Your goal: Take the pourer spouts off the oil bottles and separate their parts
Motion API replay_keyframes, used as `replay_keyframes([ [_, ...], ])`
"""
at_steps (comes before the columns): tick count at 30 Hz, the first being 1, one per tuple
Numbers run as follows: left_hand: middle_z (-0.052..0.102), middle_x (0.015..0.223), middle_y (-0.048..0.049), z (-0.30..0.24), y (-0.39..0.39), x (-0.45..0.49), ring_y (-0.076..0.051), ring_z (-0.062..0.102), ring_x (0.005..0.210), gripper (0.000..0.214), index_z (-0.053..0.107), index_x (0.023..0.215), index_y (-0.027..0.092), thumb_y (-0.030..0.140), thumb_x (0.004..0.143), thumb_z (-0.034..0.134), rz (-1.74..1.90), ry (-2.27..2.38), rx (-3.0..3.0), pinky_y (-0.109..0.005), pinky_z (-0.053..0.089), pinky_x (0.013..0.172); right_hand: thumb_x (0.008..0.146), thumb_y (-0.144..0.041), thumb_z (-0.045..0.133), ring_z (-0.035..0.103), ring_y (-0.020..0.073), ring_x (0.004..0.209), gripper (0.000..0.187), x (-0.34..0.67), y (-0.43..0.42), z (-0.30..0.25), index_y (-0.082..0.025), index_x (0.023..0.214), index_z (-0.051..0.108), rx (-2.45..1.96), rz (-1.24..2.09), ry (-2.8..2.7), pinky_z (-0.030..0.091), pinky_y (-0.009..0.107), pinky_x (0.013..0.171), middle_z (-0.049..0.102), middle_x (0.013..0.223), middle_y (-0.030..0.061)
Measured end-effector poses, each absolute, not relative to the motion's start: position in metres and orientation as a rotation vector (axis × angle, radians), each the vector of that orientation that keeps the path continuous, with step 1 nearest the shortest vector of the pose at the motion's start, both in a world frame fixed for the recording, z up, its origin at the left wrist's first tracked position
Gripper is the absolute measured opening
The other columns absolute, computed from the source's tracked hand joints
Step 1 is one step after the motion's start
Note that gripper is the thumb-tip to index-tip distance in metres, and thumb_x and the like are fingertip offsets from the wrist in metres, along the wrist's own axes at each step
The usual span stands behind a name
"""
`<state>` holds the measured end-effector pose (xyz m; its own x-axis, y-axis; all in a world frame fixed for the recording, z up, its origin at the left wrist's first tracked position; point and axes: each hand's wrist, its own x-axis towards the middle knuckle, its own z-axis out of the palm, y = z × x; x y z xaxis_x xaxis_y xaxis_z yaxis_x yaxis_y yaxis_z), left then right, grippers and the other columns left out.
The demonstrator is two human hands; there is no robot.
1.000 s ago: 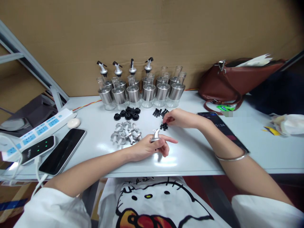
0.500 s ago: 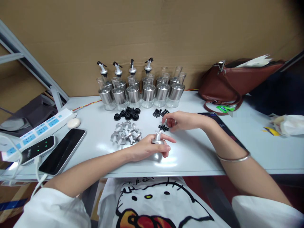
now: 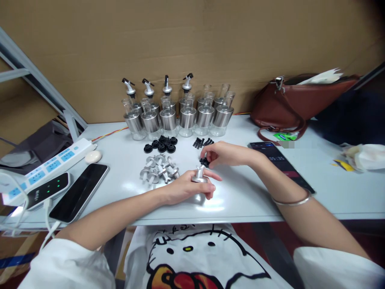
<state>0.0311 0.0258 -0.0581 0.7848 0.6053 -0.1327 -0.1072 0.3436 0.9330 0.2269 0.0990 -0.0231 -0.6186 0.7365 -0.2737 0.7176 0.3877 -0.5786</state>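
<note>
My left hand rests low over the table, its fingers closed round a silver pourer spout that points upward. Above it and to the right, my right hand reaches down with bent fingertips at a cluster of small black caps; whether a cap is pinched is hidden. Thin black levers lie just behind those caps. To the left are a heap of silver pourer spouts and a group of black rubber stoppers.
Glass bottles with steel bands stand in two rows at the back, several topped with pourers. A phone with a timer lies beneath my right forearm. A brown bag stands right; a power strip and black phone lie left.
My right hand has moved a little to the left, its fingertips now over the small black caps. My left hand stays put with the spout.
</note>
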Motion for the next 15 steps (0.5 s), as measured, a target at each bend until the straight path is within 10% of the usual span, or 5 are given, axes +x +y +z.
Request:
replay_keyframes([
  [15, 0.061, 0.068, 0.0015, -0.059, 0.026, 0.031, -0.009, 0.055, 0.065, 0.033, 0.062, 0.103, 0.018, 0.034, 0.076, 0.07, 0.494, 0.488, 1.135, -0.027, 0.039, 0.069, 0.069, -0.008, 0.059, 0.054, 0.0153, 0.081, 0.027, 0.216, 0.093, -0.023, -0.014, 0.095, 0.067, -1.09, 0.915, -2.749, 0.044, 0.027, 0.072, 0.055, 0.099, 0.0076],
])
